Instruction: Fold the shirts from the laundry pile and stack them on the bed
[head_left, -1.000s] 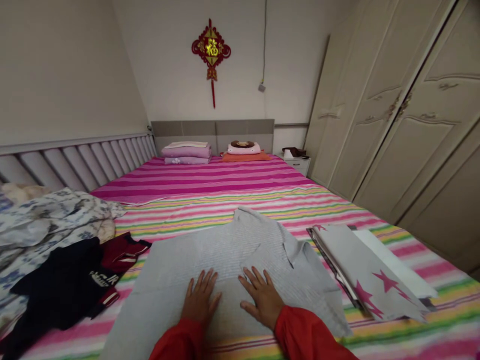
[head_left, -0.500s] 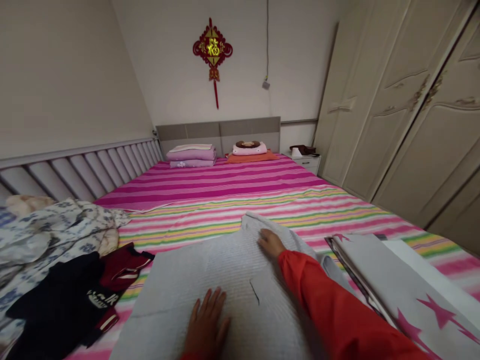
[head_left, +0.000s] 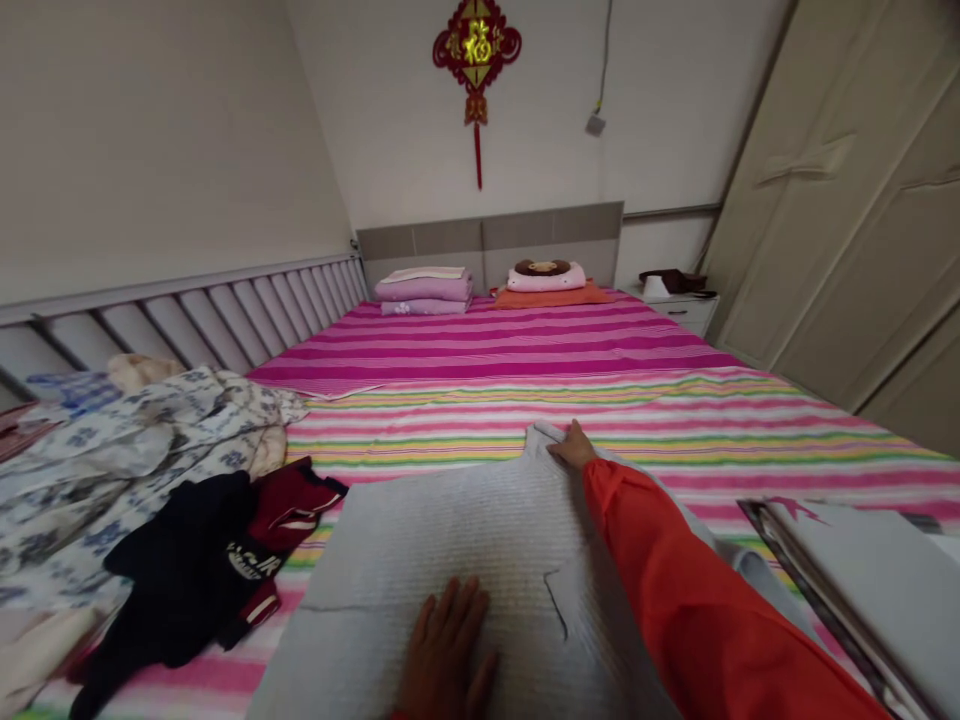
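Note:
A light grey ribbed shirt (head_left: 450, 520) lies spread on the bed, its collar (head_left: 541, 436) pointing toward the headboard and a dark-edged slit on its chest. My left hand (head_left: 450, 645) rests flat on the lower part of the shirt, fingers stretched and thumb out. Up at the collar, my right hand (head_left: 573, 447) touches the cloth by its right edge, with thumb and a finger apart. The red sleeve of that arm covers much of the shirt's right side.
To the left lie a dark navy and maroon top (head_left: 202, 550) and a rumpled floral cloth (head_left: 187, 430). A folded grey cloth with stars (head_left: 855, 580) sits at right. Folded bedding (head_left: 424, 290) and a pink pillow (head_left: 546, 278) stand by the headboard (head_left: 555, 228).
My right hand has slid up the shirt to its collar, and its arm is stretched further. The left hand stays flat on the cloth. The view has turned slightly left.

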